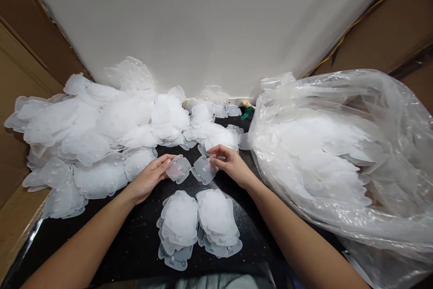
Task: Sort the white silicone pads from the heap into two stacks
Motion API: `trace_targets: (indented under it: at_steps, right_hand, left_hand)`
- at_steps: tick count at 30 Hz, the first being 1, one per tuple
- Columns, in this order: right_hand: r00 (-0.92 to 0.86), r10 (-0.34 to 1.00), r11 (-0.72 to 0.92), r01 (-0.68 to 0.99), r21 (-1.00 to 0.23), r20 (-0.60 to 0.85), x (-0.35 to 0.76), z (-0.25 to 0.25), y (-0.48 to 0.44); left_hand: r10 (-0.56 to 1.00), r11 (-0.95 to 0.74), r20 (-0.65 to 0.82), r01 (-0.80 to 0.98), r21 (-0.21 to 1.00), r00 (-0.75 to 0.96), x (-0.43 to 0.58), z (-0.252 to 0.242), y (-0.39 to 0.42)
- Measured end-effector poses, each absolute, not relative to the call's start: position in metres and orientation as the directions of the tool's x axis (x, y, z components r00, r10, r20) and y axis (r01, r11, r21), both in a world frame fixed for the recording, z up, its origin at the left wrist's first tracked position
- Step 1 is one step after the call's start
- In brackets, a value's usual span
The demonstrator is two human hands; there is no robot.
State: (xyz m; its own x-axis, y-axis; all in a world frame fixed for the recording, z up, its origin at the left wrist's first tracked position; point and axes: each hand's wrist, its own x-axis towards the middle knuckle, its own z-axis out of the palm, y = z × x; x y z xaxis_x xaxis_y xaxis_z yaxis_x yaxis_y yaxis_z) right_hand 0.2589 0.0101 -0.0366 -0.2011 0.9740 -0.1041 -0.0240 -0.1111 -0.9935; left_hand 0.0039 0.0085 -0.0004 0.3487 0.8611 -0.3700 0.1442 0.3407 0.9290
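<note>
Between thumb and fingers, my left hand [154, 175] pinches a translucent plastic sheet [178, 169] with notched edges and small holes. A matching plastic sheet [203, 170] is pinched in my right hand [232, 165], and the two sheets almost meet edge to edge. Part of one more sheet shows behind my right fingers; I cannot tell whether they hold it. Nearer to me on the black table [131, 235] lie two stacks of the same sheets, a left stack [179, 221] and a right stack [217, 217], side by side.
A large heap of loose sheets [101, 117] covers the left and back of the table. To the right, a clear plastic bag [338, 221] holds many more. Green tape [246, 113] sits at the back, by a white wall [216, 27]. Cardboard [23, 54] stands at the left.
</note>
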Motion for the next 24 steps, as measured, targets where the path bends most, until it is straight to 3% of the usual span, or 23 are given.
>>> trace_targets:
  at_steps: [8,24]
  right_hand:
    - [-0.174,0.982,-0.068,0.060,-0.996,-0.078,0.2597,-0.0393,0.0075]
    - [-0.258,0.959,0.212,0.366,-0.906,0.120,0.2636,-0.0396,0.0056]
  left_hand:
    - [0.867,0.343,-0.365,0.126,0.931,0.338,0.0046,0.0014,0.0054]
    - [0.884,0.343,-0.356,0.097,0.934,0.303,0.0019,0.0007,0.0057]
